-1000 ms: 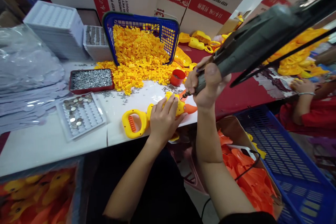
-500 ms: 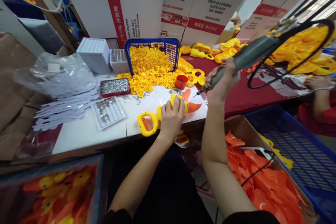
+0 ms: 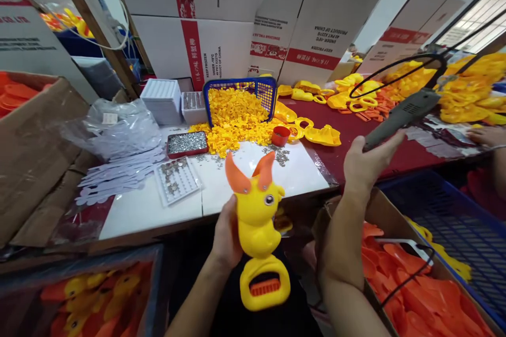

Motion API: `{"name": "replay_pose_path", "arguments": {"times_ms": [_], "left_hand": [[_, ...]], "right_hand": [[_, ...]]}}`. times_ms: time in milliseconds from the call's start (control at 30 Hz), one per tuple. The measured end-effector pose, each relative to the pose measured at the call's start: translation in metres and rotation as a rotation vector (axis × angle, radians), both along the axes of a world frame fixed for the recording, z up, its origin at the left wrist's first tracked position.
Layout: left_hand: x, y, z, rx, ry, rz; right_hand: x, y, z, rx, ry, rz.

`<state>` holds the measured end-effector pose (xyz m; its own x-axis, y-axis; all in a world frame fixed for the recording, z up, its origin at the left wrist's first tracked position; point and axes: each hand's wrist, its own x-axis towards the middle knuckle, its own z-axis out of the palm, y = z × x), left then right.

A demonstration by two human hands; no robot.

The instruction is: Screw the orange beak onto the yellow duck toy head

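A yellow toy [image 3: 259, 216] with two orange ears, a round eye and a ring-shaped handle is upright above my lap. My left hand [image 3: 228, 234] is wrapped round its left side, the fingers partly hidden behind it. To the right, my right hand [image 3: 361, 166] is at the lower end of a grey-green power tool [image 3: 403, 118], in a loose hold. The tool slants up to the right to its black cable, and its tip is hidden by the hand. Small metal pieces [image 3: 281, 155] lie on the white table top [image 3: 221, 181].
Behind are a blue basket [image 3: 272, 97] spilling yellow parts, a red cup [image 3: 280, 136], a screw tray [image 3: 187, 143] and a white tray [image 3: 179, 181]. Boxes of orange parts [image 3: 427, 284] and toys [image 3: 98, 300] stand below. Another person's hand [image 3: 488, 136] is at far right.
The toy has been lifted off the table, turned upright and brought towards me in my left hand. My right hand and the tool have moved right, away from it.
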<state>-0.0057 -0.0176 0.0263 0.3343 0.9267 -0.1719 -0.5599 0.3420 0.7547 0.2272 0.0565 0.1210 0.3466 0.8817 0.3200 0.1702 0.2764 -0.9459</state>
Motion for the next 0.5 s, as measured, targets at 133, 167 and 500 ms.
{"name": "replay_pose_path", "arguments": {"times_ms": [133, 167, 500], "left_hand": [[-0.011, 0.006, 0.000, -0.199, -0.198, 0.056], [-0.014, 0.004, 0.000, -0.226, -0.225, 0.110], [-0.040, -0.007, -0.023, -0.249, -0.230, 0.301]], "right_hand": [[-0.049, -0.025, -0.038, -0.060, -0.074, 0.208], [-0.062, -0.032, -0.051, -0.083, -0.095, 0.283], [-0.131, -0.051, -0.119, -0.064, 0.201, 0.461]]}}
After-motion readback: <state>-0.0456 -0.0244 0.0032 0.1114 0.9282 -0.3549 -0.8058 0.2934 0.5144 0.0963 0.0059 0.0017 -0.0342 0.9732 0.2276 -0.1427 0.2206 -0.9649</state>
